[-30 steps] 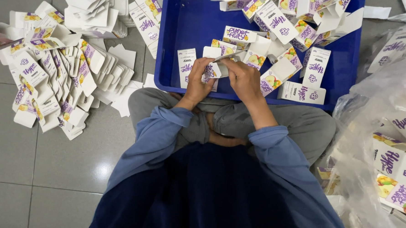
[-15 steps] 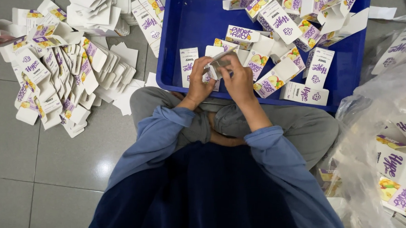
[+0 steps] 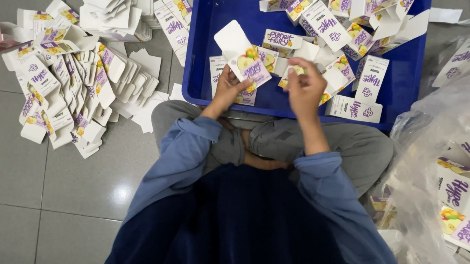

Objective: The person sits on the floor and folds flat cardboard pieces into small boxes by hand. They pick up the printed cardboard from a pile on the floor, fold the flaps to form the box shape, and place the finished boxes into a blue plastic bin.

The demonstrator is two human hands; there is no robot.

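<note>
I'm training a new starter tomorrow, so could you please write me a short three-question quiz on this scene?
1. True or false: the left hand holds a small carton with its end flap open.
2. Where do most of the flat cartons lie: A, in the blue crate; B, on the tiled floor at the person's left; C, on the lap?
3. What lies at the person's right, holding more cartons?

Key: 1 true. 2 B. 3 a clear plastic bag.

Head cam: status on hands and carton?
Left hand holds open carton. Right hand pinches small piece, unclear. Both over blue crate. Nothing in the way.
</note>
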